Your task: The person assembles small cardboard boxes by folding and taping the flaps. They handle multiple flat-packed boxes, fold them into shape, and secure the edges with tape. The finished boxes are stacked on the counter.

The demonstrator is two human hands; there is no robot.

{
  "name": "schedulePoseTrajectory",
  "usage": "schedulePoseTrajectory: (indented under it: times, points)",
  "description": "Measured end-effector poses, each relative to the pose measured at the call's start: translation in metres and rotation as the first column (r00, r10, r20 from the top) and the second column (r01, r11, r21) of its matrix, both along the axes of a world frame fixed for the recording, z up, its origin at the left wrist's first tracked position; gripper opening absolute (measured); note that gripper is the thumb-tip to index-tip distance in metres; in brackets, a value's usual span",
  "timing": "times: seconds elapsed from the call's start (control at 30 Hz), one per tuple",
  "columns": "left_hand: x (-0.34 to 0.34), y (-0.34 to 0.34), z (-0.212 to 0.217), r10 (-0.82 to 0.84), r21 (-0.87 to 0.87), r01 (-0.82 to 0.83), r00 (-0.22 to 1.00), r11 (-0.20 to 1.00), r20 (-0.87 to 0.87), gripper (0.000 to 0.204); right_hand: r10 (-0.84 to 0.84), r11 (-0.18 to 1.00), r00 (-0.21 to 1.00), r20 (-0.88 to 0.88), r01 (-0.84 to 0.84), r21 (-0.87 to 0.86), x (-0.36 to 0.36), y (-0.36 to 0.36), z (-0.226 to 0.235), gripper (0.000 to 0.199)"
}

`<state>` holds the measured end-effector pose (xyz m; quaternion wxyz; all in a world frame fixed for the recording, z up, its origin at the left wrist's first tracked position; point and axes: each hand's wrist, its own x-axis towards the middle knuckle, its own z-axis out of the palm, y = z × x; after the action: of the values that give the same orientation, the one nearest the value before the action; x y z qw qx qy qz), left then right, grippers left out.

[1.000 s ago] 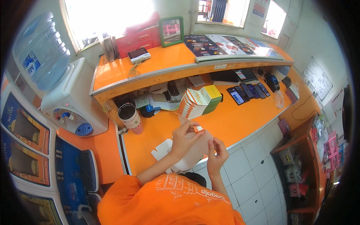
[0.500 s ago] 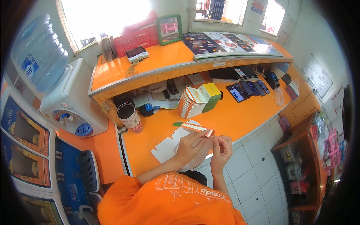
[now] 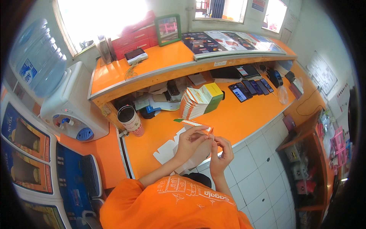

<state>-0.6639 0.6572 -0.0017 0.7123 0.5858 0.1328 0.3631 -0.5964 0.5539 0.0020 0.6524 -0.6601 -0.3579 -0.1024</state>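
Note:
Above the front of the orange counter, both hands hold a thin folded carton (image 3: 191,123), orange and white with a green tip. My left hand (image 3: 187,144) grips it with thumb and fingers pinched near its right end. My right hand (image 3: 221,152) pinches the same end, its fingertips close to the left ones. The exact fold between the fingertips is hidden. Under my left hand lie unfolded white cardboard blanks (image 3: 164,151) with notched edges. Just beyond stands a row of folded cartons (image 3: 192,104) beside a yellow-and-green box (image 3: 214,100).
A patterned cup (image 3: 131,121) stands left of the blanks. Several phones (image 3: 249,90) lie on the counter (image 3: 236,114) at the right. Papers fill the shelf under the raised ledge (image 3: 152,63). A water dispenser (image 3: 74,103) is at the left, with a shelf unit (image 3: 305,164) at the right.
My left hand has turned, its fingers now curled over the carton's end. Less of the carton's strip shows, and my right hand has shifted slightly left. The view has moved a little.

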Motion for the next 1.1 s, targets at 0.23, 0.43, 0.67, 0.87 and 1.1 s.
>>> schedulePoseTrajectory:
  times: [0.23, 0.43, 0.67, 0.87, 1.1]
  points:
    - [0.002, -0.001, -0.005, 0.073, 0.194, -0.071, 0.997, 0.978, -0.003, 0.033, -0.048, 0.992, 0.966, 0.255, 0.075, -0.099, 0.003, 0.003, 0.002, 0.02]
    - [-0.004, -0.005, 0.008, -0.109, 0.374, 0.152, 0.985, 0.915, -0.134, 0.041, -0.056, 0.956, 0.984, 0.168, 0.101, -0.275, 0.019, 0.001, -0.004, 0.034]
    - [-0.021, -0.002, 0.03, 0.246, 0.715, -0.129, 0.967, 0.687, -0.062, 0.061, -0.078, 0.906, 0.972, -0.222, -0.024, -0.423, 0.055, -0.022, -0.007, 0.028]
    - [-0.015, 0.012, 0.023, 0.263, 0.737, -0.085, 0.956, 0.671, -0.129, 0.034, -0.062, 0.929, 0.975, -0.214, -0.022, -0.369, 0.048, -0.014, -0.02, 0.034]
    - [-0.008, 0.015, 0.009, 0.331, 0.928, -0.214, 0.937, 0.304, 0.108, 0.041, 0.531, 0.83, 0.401, -0.747, -0.424, 0.363, 0.035, -0.016, -0.008, 0.025]
